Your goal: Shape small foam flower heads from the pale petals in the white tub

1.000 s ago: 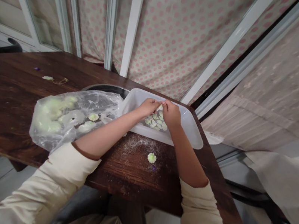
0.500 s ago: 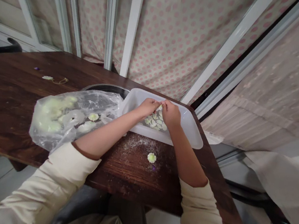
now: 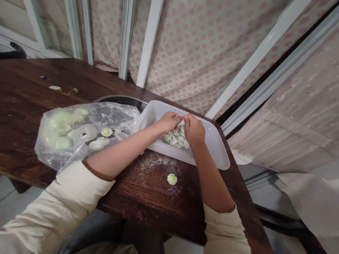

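Observation:
My left hand and my right hand meet over a white plastic tray on the dark wooden table. Both hands are closed in a pinch on one small pale green flower-shaped piece held between their fingertips. Several more such pieces lie in the tray under the hands. One single piece lies on the table in front of the tray, amid white powder.
A clear plastic bag with more pale pieces lies left of the tray. A dark round rim shows behind it. A small piece and a string lie at the far left. The table's edge runs close on the right.

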A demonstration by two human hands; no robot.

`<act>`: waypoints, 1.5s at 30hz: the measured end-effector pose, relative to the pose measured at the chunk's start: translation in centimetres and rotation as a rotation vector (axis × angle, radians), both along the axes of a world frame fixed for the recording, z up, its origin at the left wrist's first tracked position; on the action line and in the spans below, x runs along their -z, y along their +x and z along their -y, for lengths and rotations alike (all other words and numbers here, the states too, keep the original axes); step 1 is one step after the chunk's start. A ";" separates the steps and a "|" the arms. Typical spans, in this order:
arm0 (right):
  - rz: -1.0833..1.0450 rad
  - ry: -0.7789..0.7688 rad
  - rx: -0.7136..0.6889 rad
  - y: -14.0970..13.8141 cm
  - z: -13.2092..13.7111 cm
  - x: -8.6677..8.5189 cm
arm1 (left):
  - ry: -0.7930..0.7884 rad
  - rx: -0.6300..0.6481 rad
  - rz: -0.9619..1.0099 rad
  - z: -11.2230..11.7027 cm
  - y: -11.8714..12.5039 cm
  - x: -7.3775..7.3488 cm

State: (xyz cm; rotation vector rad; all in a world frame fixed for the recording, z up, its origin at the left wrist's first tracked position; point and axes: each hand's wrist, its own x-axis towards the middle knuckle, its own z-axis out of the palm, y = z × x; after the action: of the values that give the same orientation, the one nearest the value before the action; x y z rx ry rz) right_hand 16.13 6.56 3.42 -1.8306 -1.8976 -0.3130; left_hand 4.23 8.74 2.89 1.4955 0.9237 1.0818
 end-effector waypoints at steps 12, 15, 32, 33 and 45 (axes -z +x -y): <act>0.006 -0.023 0.025 -0.1 0.1 0.0 | 0.002 -0.031 -0.030 0.1 0.0 -0.1; 0.003 -0.027 0.039 -0.2 0.1 0.0 | -0.001 -0.032 -0.030 0.2 0.0 -0.2; -0.015 -0.074 0.125 0.1 -0.2 0.1 | -0.062 -0.054 -0.021 0.6 0.0 -0.6; -0.010 -0.071 0.122 0.1 -0.2 0.1 | -0.058 -0.051 -0.016 0.5 0.0 -0.5; -0.002 -0.104 0.112 -0.1 -0.3 -0.1 | -0.062 -0.022 0.006 0.1 0.1 -0.3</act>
State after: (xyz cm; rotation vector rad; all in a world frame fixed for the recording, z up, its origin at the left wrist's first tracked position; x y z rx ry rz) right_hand 16.06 6.83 3.52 -2.0093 -1.8443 -0.2542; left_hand 4.35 8.61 3.18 1.4336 0.9627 1.0635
